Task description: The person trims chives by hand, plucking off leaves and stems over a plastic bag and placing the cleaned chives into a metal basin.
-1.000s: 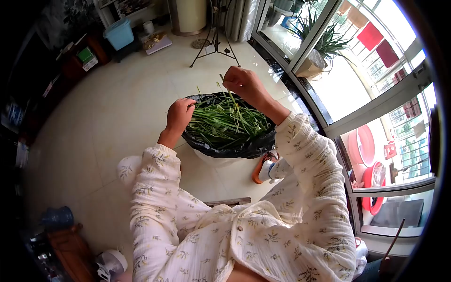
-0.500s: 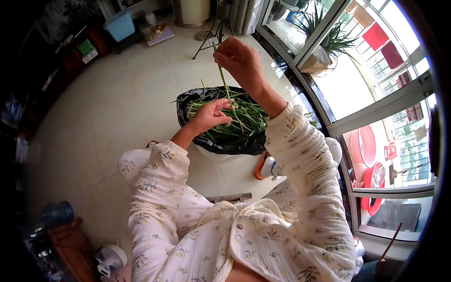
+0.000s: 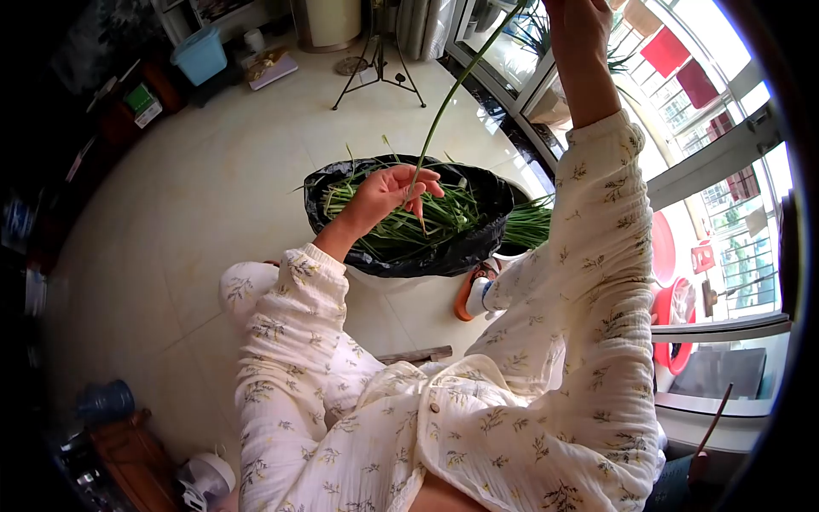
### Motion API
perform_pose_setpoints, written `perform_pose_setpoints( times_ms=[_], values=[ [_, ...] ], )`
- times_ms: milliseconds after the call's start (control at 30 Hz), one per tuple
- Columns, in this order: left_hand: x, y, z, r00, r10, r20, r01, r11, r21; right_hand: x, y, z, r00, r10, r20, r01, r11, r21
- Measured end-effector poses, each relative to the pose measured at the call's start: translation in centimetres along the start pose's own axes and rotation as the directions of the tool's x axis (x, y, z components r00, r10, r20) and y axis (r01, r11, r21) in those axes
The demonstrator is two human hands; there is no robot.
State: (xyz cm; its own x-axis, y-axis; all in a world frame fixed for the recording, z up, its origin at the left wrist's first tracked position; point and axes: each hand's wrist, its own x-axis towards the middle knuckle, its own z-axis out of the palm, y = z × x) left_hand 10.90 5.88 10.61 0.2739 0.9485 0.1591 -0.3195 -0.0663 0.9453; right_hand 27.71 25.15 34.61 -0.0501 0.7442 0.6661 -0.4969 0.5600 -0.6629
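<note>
A long, thin green stalk (image 3: 444, 111) rises in a curve from my left hand (image 3: 394, 194) to the top edge of the view. My left hand pinches its lower part between thumb and fingers, above the bag. My right hand (image 3: 582, 30) is raised high at the upper right, fingers curled by the stalk's upper end; the fingertips are cut off by the frame. Below lies a black plastic bag (image 3: 465, 254) with its mouth spread wide, full of loose green stalks (image 3: 384, 235) with some pale ends.
More green stalks (image 3: 527, 224) lie in a pale container right of the bag. My foot in an orange slipper (image 3: 465, 300) is close by. A metal stand (image 3: 378, 77) stands on the tiled floor (image 3: 213, 213) beyond, with a sliding glass door along the right.
My right hand has moved up and to the right, along with the stalk's upper end. More of the stalk now shows above my left hand, which stays over the bag.
</note>
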Motion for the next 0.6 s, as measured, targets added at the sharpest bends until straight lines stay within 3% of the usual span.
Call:
perform_pose_setpoints(
  times_ms=[100, 200, 233, 300, 400, 533, 600],
  values=[
    [0.5, 0.2, 0.1, 0.996, -0.01, 0.092, 0.029, 0.978, -0.207, 1.3, 0.7, -2.9, 0.995, -0.089, -0.046, 0.086, 0.995, -0.056],
    [0.0, 1.5, 0.8, 0.995, -0.043, 0.091, 0.074, 0.924, -0.375, -0.4, 2.6, -6.1, 0.982, -0.016, -0.188, -0.01, 0.99, -0.141],
    [0.0, 1.1, 0.5, 0.993, -0.053, 0.109, 0.09, 0.926, -0.365, -0.2, 2.6, -6.2, 0.966, 0.028, -0.255, -0.054, 0.994, -0.094],
    [-0.1, -0.2, -0.5, 0.987, -0.076, 0.143, 0.122, 0.931, -0.344, -2.8, 3.9, -7.5, 0.964, 0.121, -0.237, -0.121, 0.993, 0.016],
    [-0.9, -0.1, 0.5, 0.977, -0.188, 0.103, 0.214, 0.902, -0.375, -7.2, 5.4, -8.6, 0.948, 0.318, -0.021, -0.313, 0.941, 0.132],
    [-1.3, 0.4, 1.5, 0.958, -0.273, 0.09, 0.287, 0.897, -0.336, -14.1, 5.4, -6.0, 0.871, 0.425, 0.245, -0.418, 0.905, -0.082],
    [-1.4, 0.6, 1.6, 0.957, -0.271, 0.106, 0.291, 0.897, -0.332, -16.2, 5.5, -5.3, 0.782, 0.499, 0.375, -0.457, 0.867, -0.201]
  ],
)
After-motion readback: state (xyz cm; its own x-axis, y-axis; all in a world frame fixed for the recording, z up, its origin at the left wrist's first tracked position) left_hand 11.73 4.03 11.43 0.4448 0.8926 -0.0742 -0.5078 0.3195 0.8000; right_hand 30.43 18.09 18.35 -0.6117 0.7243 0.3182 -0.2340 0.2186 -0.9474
